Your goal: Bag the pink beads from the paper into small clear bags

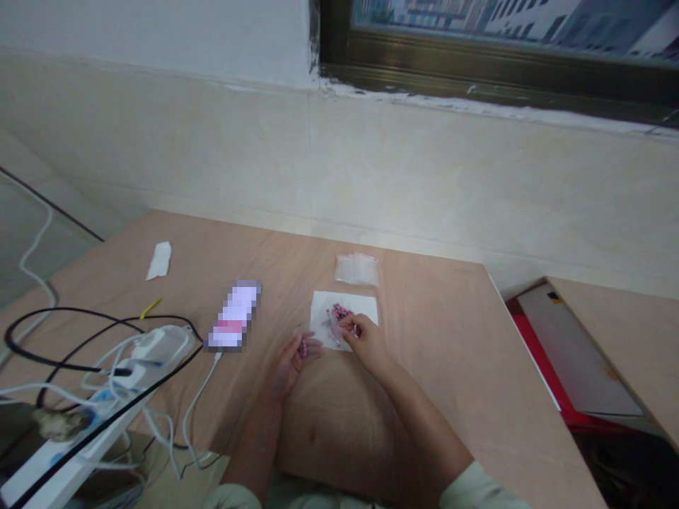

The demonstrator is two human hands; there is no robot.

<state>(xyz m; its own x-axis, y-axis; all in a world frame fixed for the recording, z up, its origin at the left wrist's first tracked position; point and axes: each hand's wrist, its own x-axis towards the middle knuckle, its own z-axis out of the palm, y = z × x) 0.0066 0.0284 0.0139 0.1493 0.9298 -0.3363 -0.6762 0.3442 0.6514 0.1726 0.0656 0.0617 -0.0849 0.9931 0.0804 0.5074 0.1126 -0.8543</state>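
A pile of small pink and dark bead-like pieces [342, 311] lies on a sheet of white paper [321, 302]. My right hand [370, 344] is over the paper's right side, fingers pinched together at the edge of the pile. Something clear and thin shows beside those fingertips; what they hold is too small to make out. Left of the paper, my left hand [287, 365] is closed on a small clear plastic bag [314, 347] with a few pink and dark pieces in it. Behind the paper lies a stack of clear plastic bags [357, 270].
A phone [233, 316] on a white charging cable lies to the left. Farther left, a white power strip [68, 452] sits among tangled black and white cables. A torn white paper scrap [159, 260] and a yellow tie [151, 308] are nearby. A wall runs behind the table.
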